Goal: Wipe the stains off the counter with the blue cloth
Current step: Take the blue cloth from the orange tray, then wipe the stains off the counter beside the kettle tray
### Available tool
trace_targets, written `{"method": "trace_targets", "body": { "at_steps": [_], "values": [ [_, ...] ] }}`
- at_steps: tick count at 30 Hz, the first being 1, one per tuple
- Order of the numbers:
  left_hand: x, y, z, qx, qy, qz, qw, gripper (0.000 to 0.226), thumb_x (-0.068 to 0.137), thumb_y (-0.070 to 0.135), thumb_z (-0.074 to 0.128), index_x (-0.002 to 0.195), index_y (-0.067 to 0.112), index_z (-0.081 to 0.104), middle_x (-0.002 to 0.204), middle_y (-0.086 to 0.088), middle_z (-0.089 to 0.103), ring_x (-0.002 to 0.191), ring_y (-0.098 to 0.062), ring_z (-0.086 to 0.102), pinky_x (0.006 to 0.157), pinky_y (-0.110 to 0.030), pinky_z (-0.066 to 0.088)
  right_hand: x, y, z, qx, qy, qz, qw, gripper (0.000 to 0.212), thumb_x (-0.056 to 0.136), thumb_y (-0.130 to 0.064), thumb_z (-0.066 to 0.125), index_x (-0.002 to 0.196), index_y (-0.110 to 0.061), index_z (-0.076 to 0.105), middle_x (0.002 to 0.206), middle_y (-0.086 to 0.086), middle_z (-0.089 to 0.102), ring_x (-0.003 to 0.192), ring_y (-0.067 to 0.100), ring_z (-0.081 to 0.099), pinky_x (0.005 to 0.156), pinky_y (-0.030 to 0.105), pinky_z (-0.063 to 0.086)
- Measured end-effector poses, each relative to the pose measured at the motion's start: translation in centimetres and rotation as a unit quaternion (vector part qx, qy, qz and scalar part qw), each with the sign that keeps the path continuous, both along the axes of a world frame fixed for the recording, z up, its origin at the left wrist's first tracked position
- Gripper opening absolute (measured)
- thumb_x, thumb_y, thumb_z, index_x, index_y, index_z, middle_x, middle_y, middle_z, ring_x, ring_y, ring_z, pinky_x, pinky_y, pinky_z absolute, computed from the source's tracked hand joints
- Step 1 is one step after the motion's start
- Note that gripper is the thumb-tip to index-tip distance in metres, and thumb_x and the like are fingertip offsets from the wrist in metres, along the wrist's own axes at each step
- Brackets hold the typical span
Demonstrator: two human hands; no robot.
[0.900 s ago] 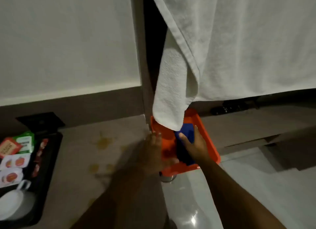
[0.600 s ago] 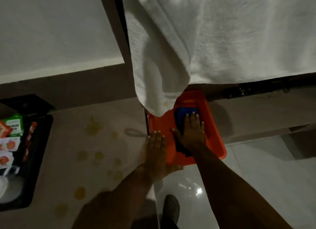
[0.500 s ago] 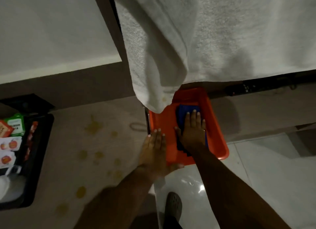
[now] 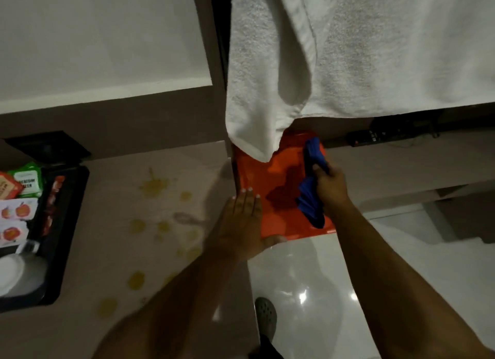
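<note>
My right hand (image 4: 330, 187) is closed around the blue cloth (image 4: 310, 200), which is bunched and lifted over the right side of an orange tray (image 4: 278, 187). My left hand (image 4: 241, 224) lies flat with fingers together on the tray's left rim, at the counter's right edge, holding nothing. The beige counter (image 4: 107, 251) carries several yellow stains (image 4: 154, 187), spread from its middle down toward the near edge, to the left of my left hand.
A white towel (image 4: 348, 50) hangs from above and covers the tray's far left corner. A black tray (image 4: 64, 238) with sachets and a white cup sits at the counter's left end. Glossy floor (image 4: 308, 291) and a shoe (image 4: 265, 315) lie below the counter edge.
My right hand was pressed flat on the cloth in the tray; now it has closed on the cloth and lifted it toward the tray's right side. My left hand stays on the rim.
</note>
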State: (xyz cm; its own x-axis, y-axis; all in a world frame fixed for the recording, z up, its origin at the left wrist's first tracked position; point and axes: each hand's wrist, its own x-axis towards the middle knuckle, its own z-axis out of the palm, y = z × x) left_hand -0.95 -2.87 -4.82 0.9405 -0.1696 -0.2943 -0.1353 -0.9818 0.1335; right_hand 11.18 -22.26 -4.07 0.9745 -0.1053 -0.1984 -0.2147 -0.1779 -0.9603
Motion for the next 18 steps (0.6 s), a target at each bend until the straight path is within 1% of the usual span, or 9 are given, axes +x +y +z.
{"method": "trace_targets", "body": {
  "at_steps": [3,5,8,10,11,13,14,16,18],
  "values": [
    [-1.9,1.8,1.3,-0.007,-0.035,-0.011,0.999,0.114,0.075,0.088,0.021,0.155,0.008,0.003,0.165,-0.018,0.005,0.152,-0.034,0.004,0.123,-0.052,0.008,-3.3,1.0,2.7,0.093,0.025,-0.002,0.995,0.032,0.099,-0.012,0.044,0.13,-0.013,0.054,0.11,0.009,0.067,0.089,0.022,0.065,0.076,0.033,0.054],
    [-3.8,3.4,2.3,-0.012,-0.067,-0.002,0.998,0.113,0.076,0.088,0.02,0.154,0.007,0.01,0.163,-0.02,0.014,0.151,-0.035,0.012,0.122,-0.052,0.012,-6.8,2.4,3.7,0.138,0.045,-0.003,0.989,0.032,0.099,-0.015,0.046,0.129,-0.021,0.055,0.115,0.006,0.068,0.096,0.025,0.068,0.083,0.039,0.057],
    [-7.5,6.5,3.4,-0.006,-0.085,0.026,0.996,0.109,0.077,0.086,0.023,0.153,0.008,0.015,0.163,-0.021,0.016,0.15,-0.036,0.014,0.121,-0.053,0.015,-12.4,5.4,3.9,0.116,0.065,0.025,0.991,0.031,0.098,-0.017,0.048,0.125,-0.029,0.057,0.118,0.005,0.068,0.102,0.027,0.067,0.089,0.046,0.056],
    [-10.7,9.1,3.8,-0.017,-0.093,0.069,0.993,0.108,0.077,0.086,0.024,0.154,0.011,0.018,0.163,-0.019,0.016,0.151,-0.034,0.013,0.121,-0.052,0.016,-15.9,8.1,3.5,0.062,0.046,0.064,0.995,0.034,0.097,-0.013,0.048,0.125,-0.031,0.056,0.122,0.004,0.065,0.103,0.023,0.065,0.091,0.041,0.053],
    [-12.2,10.2,3.9,-0.031,-0.106,0.091,0.99,0.107,0.077,0.085,0.027,0.153,0.01,0.024,0.162,-0.02,0.021,0.15,-0.035,0.017,0.121,-0.052,0.018,-17.4,9.2,3.1,0.026,0.029,0.089,0.995,0.036,0.097,-0.011,0.048,0.128,-0.029,0.054,0.126,0.004,0.063,0.105,0.021,0.063,0.091,0.036,0.05],
    [-15.9,12.9,3.8,-0.066,-0.132,0.135,0.98,0.103,0.079,0.081,0.032,0.148,0.005,0.036,0.156,-0.022,0.032,0.147,-0.038,0.028,0.119,-0.053,0.025,-20.0,11.6,2.1,-0.062,-0.001,0.15,0.987,0.04,0.098,-0.009,0.048,0.137,-0.018,0.048,0.138,0.006,0.054,0.122,0.024,0.053,0.099,0.03,0.041],
    [-17.8,14.3,3.7,-0.072,-0.128,0.152,0.977,0.102,0.079,0.08,0.032,0.147,0.005,0.037,0.156,-0.022,0.033,0.146,-0.039,0.029,0.119,-0.054,0.026,-21.1,12.7,1.4,-0.116,-0.011,0.179,0.977,0.043,0.099,-0.012,0.047,0.142,-0.015,0.042,0.146,0.008,0.045,0.133,0.026,0.043,0.107,0.032,0.035],
    [-21.1,16.9,3.2,-0.068,-0.13,0.179,0.973,0.099,0.08,0.079,0.036,0.144,0.003,0.044,0.152,-0.023,0.04,0.142,-0.041,0.036,0.116,-0.055,0.031,-22.4,14.1,0.1,-0.251,-0.029,0.222,0.942,0.051,0.101,-0.027,0.043,0.149,-0.016,0.029,0.158,0.01,0.022,0.147,0.026,0.017,0.118,0.039,0.018],
    [-24.4,19.3,2.5,-0.068,-0.131,0.211,0.966,0.095,0.08,0.076,0.042,0.138,0.001,0.051,0.145,-0.025,0.049,0.135,-0.043,0.045,0.112,-0.056,0.036,-22.9,15.2,-0.7,-0.395,-0.046,0.251,0.882,0.056,0.101,-0.044,0.033,0.151,-0.02,0.023,0.161,0.011,0.007,0.149,0.028,0.001,0.119,0.045,0.006]
  ]
}}
